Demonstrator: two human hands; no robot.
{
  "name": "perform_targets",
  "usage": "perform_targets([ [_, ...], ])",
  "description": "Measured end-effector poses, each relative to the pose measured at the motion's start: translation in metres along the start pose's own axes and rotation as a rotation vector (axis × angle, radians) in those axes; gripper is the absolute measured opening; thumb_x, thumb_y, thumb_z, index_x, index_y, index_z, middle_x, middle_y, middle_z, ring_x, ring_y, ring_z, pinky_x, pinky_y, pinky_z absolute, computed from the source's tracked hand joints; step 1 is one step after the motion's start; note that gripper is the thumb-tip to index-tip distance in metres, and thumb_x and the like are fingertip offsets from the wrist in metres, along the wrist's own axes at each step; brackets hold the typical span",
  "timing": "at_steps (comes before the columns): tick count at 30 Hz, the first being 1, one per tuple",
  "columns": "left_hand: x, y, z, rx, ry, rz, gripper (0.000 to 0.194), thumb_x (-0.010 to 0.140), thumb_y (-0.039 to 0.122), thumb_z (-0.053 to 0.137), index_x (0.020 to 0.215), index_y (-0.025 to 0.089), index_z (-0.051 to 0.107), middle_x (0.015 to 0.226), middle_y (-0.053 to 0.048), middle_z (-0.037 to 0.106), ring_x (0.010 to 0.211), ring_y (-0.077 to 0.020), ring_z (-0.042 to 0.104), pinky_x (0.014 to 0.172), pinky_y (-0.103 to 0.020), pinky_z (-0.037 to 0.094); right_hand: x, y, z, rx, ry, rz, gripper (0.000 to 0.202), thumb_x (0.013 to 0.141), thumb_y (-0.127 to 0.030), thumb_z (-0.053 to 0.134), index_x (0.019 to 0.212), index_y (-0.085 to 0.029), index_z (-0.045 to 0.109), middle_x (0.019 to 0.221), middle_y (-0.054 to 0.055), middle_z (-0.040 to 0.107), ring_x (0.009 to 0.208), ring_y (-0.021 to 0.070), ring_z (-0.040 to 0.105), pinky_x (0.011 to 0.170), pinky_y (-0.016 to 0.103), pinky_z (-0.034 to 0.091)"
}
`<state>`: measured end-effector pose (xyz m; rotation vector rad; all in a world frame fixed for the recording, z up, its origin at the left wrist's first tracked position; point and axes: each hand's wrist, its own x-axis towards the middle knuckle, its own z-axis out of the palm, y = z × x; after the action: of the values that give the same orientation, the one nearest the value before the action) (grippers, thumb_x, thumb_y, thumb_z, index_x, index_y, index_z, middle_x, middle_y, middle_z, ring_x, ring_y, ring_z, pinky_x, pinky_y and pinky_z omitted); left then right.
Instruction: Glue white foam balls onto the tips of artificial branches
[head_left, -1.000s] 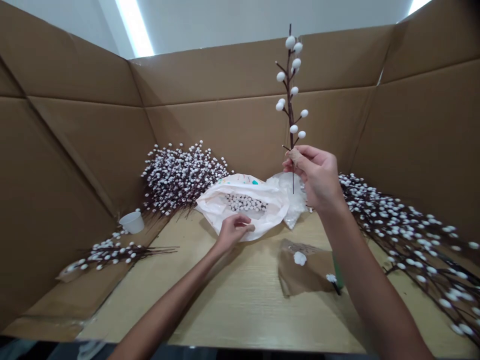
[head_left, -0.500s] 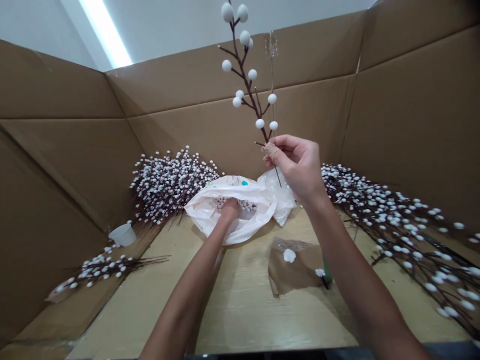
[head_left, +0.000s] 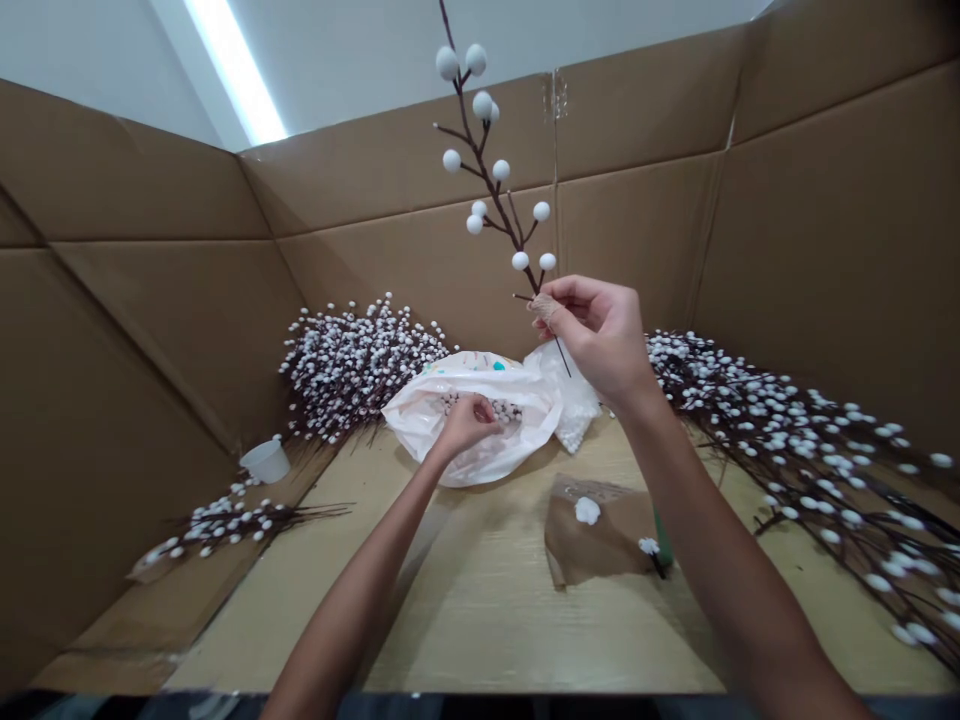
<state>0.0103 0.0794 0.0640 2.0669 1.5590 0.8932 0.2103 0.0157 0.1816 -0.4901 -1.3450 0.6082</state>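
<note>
My right hand (head_left: 592, 325) pinches the lower stem of an artificial berry branch (head_left: 495, 185), a brown twig with white balls, held upright and leaning left. Several of its side twigs carry balls, while a few tips are bare. A beige wrap covers one fingertip of this hand. My left hand (head_left: 472, 422) is at the mouth of a white plastic bag (head_left: 405, 420), its thumb and fingers closed together. Whatever they hold, if anything, is too small to make out. Inside the bag lie many small white balls (head_left: 508, 411).
Finished-looking berry branches are heaped at the back left (head_left: 345, 360) and along the right (head_left: 787, 420). A white cup (head_left: 265, 462) and a small bunch (head_left: 232, 522) lie left. Brown paper (head_left: 592, 555) bears a white blob (head_left: 587, 511). Behind sits a clear bag (head_left: 577, 415). Cardboard walls (head_left: 405, 260) surround the table.
My left hand has risen out of the bag's contents, with its fingers now showing pinched. The branch in my right hand appears slightly lower in the view.
</note>
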Motion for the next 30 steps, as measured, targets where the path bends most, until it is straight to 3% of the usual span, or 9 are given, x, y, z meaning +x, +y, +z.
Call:
perform_targets([
  [3,-0.017,0.029,-0.012,-0.15,-0.067,0.059,0.015,0.066,0.022,0.068,0.072,0.015,0.055,0.069,-0.001,0.061,0.065,-0.0135,0.06,0.062,-0.024,0.047,-0.002,0.0,0.002,0.024,-0.041,0.037,0.014,0.073,-0.028,0.068,0.07,-0.016,0.063,0.06,-0.001,0.059,0.055,0.0097,0.054,0.052,0.024,0.046],
  [6,-0.031,0.064,-0.031,-0.484,-0.155,0.143,0.021,0.068,0.026,0.072,0.078,0.015,0.057,0.074,-0.002,0.061,0.067,-0.0132,0.061,0.062,-0.025,0.047,-0.005,-0.003,0.003,0.066,-0.061,0.07,0.015,0.072,-0.029,0.069,0.069,-0.016,0.063,0.059,-0.001,0.059,0.055,0.01,0.055,0.053,0.024,0.047],
  [9,-0.038,0.095,-0.053,-0.635,-0.045,0.24,0.024,0.067,0.023,0.075,0.085,0.015,0.061,0.084,-0.002,0.063,0.074,-0.0128,0.062,0.069,-0.025,0.049,-0.008,-0.007,0.003,0.095,-0.089,0.09,0.016,0.072,-0.031,0.07,0.069,-0.017,0.063,0.061,-0.001,0.06,0.057,0.0107,0.057,0.055,0.025,0.049],
  [12,-0.04,0.114,-0.069,-0.85,0.016,0.27,0.026,0.067,0.019,0.076,0.088,0.016,0.061,0.082,-0.002,0.065,0.074,-0.0118,0.063,0.072,-0.024,0.05,-0.011,-0.012,0.004,0.134,-0.127,0.091,0.015,0.075,-0.031,0.069,0.072,-0.017,0.063,0.064,0.0,0.062,0.06,0.0116,0.059,0.06,0.027,0.052],
  [19,-0.035,0.127,-0.066,-1.301,-0.036,0.265,0.017,0.074,0.013,0.067,0.089,0.016,0.06,0.085,-0.002,0.069,0.074,-0.0102,0.065,0.075,-0.024,0.054,-0.014,-0.013,0.008,0.265,-0.114,0.049,0.01,0.078,-0.027,0.066,0.073,-0.02,0.061,0.069,0.0,0.063,0.075,0.0152,0.065,0.079,0.035,0.056],
  [30,-0.032,0.124,-0.058,-1.405,0.106,0.21,0.008,0.077,0.012,0.067,0.082,0.014,0.06,0.079,0.0,0.067,0.092,-0.0151,0.067,0.094,-0.029,0.051,-0.021,-0.018,0.017,0.014,-0.118,-0.081,0.019,0.08,-0.035,0.066,0.07,-0.02,0.059,0.07,0.0,0.06,0.074,0.0163,0.066,0.077,0.035,0.057],
])
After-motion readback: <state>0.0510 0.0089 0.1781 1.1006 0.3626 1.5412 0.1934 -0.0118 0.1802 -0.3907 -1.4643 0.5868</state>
